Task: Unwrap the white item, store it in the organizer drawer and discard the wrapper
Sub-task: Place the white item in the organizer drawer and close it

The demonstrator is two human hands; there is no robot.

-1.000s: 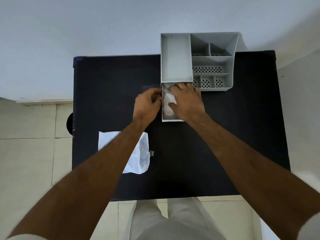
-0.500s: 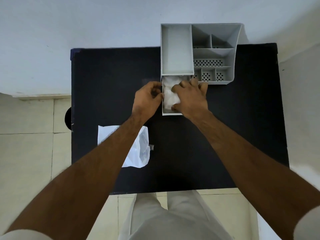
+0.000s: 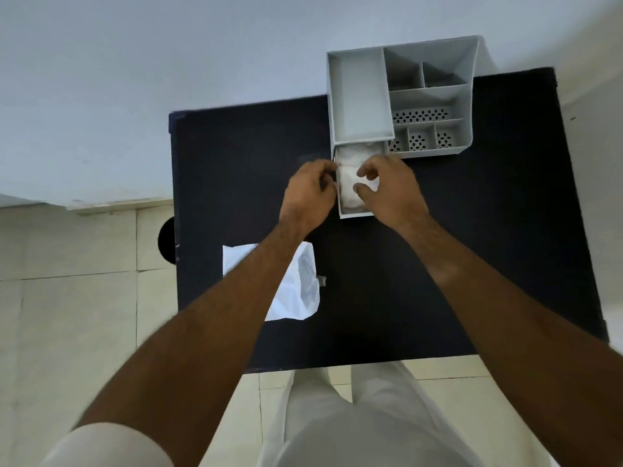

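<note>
A person stands at the near edge of a black tabletop [image 3: 236, 156], seen from above, both bare arms reaching toward a grey organizer [image 3: 431, 96] at the far edge, right of the middle. Its drawer [image 3: 357, 214] is pulled out toward the person, and the white item [image 3: 349, 187], soft and crumpled, lies inside it. The left hand [image 3: 308, 193] rests against the drawer's left wall, fingers curled; whether it grips the wall I cannot tell. The right hand [image 3: 392, 190] hovers over the drawer's right side, half open, fingertips and thumb touching or just above the white item, not closed on it. The wrapper [image 3: 300, 291], a flat white bag, lies apart, near the tabletop's left near corner, partly under the left forearm. The storing step looks nearly done. Next, probably: tuck the item down, push the drawer shut, then pick up the wrapper to discard.
</note>
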